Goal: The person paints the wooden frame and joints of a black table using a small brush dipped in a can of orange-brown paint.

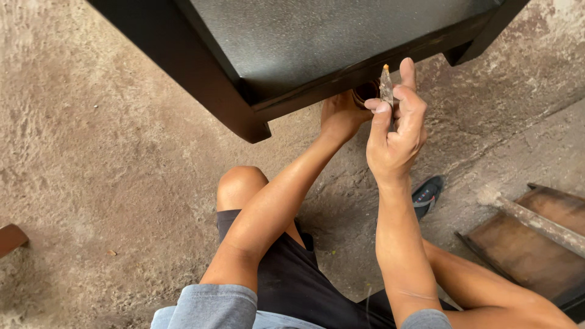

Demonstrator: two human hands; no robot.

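1. At the far left we see the end of a brown wooden piece (pixel 11 237) lying on the rough concrete floor (pixel 109 158).
2. Above and ahead of us stands a black wooden table (pixel 292 42), seen from its edge, with one leg (pixel 201 79) slanting down to the floor.
3. Our left hand (pixel 341 116) reaches up under the table's front rail. Its grip is curled around a small round brown container (pixel 365 91), held right against the underside of the rail; most of that container is hidden by the fingers.
4. Just beside it, our right hand (pixel 396 128) is raised with its grip pinching a thin, flat, stained tool (pixel 386 85) between thumb and fingers. The tool stands upright, its orange-smeared tip touching the lower edge of the rail.
5. Below, our bare knee and dark shorts show, and a dark sandal (pixel 428 195) lies on the floor.
6. At the far right lies a shallow brown wooden frame (pixel 530 244) with a worn slat (pixel 536 222) across it.
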